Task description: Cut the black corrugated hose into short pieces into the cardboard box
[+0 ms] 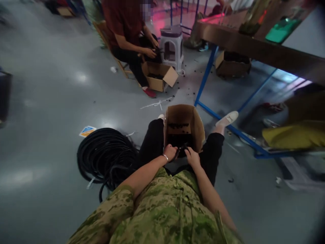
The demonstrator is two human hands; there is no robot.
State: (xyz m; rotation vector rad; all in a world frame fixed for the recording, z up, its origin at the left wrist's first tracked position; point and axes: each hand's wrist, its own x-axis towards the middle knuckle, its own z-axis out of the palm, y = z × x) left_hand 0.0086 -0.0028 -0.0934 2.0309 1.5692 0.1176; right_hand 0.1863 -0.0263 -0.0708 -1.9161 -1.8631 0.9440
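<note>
My left hand (170,152), with a silver bracelet at the wrist, is closed on a slim black piece (181,148) at the near edge of an open cardboard box (184,110). Just to its right, my right hand (193,158) has its fingers pinched at the other end of that dark piece; its exact kind is too small and blurred to tell. Small black bits lie inside the box, which stands between my legs. A large coil of black tubing (101,154) rests on the floor beside my left leg.
Ahead, a seated person in dark red (124,37) works over another cardboard box (156,83) beside a white plastic stool (172,51). A table with blue legs (207,76) stands at the right, with a further box (232,66) beneath. Another person's yellow garment (291,137) shows far right.
</note>
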